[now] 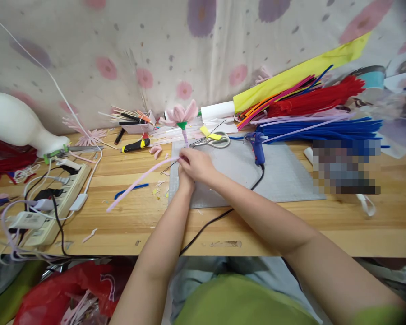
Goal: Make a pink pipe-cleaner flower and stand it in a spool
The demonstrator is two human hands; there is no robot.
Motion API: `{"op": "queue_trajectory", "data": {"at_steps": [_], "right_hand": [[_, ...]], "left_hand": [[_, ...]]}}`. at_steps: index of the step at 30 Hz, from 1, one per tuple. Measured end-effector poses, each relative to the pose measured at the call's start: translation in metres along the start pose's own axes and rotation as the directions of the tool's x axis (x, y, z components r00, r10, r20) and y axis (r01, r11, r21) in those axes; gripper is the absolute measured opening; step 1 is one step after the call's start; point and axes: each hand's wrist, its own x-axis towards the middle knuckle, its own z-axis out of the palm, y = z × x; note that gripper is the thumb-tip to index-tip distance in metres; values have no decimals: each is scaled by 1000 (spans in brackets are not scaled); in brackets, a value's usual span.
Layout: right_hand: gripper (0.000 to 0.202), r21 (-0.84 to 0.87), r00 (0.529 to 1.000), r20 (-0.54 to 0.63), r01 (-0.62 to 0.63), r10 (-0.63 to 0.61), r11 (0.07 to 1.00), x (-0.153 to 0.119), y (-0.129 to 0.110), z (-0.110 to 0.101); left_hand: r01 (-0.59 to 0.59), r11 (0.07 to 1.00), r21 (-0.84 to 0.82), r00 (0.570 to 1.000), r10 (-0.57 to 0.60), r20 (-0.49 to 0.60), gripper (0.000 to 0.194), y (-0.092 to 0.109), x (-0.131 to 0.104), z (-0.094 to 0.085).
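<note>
pointing bloom-up, pink flower (181,115), stem (186,138) nearly vertical, right hand (199,164) pinching lilac strip (135,182)

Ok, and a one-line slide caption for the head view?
Right hand and left hand meet below a pink flower, lilac strand trailing left; blue glue gun on grey mat.

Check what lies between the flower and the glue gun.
Scissors and a yellow scrap lie between flower and glue gun, in the head view.

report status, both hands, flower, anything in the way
Left hand mostly hidden, right hand pinching lilac pipe cleaner. Pink flower near upright, just above them. Black cord passes under right forearm.
</note>
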Motion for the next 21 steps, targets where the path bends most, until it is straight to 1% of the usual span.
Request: {"op": "queue_trajectory", "data": {"at_steps": [2,4,5,7,9,12,15,16,18,20,21], "right_hand": [[19,177,995,-52,-79,90,981,-1,11,-1],[23,397,983,-54,-142,177,907,-2,26,0],[25,509,976,-31,-168,213,844,-3,33,0],[25,693,962,37,-220,270,686,-6,44,0],[23,804,946,108,-264,306,533,-8,51,-2],[19,877,923,174,-304,343,371,-12,56,-8],[13,916,893,251,-344,375,208,-12,60,-11],[12,920,876,291,-367,385,140,-11,62,-11],[13,905,827,387,-425,409,4,-7,65,-10],[14,863,771,490,-494,406,-104,-3,66,-7],[14,834,749,544,-535,379,-139,0,66,-6]], "left_hand": [[-14,999,43,1000,15,-23,10,4,-6,0],[14,997,70,1000,-13,-20,10,9,-12,0],[36,997,67,999,-35,-15,11,12,-15,1],[60,998,28,998,-60,-4,12,16,-19,4],[72,997,-10,997,-72,0,14,19,-22,7],[98,994,-57,995,-96,31,17,20,-23,10],[138,983,-125,987,-126,99,19,22,-25,9],[158,975,-153,982,-139,132,20,23,-26,9],[224,952,-209,959,-177,222,23,25,-28,7],[309,917,-252,920,-222,323,26,27,-33,7],[348,900,-264,900,-241,363,26,27,-36,7]]}}
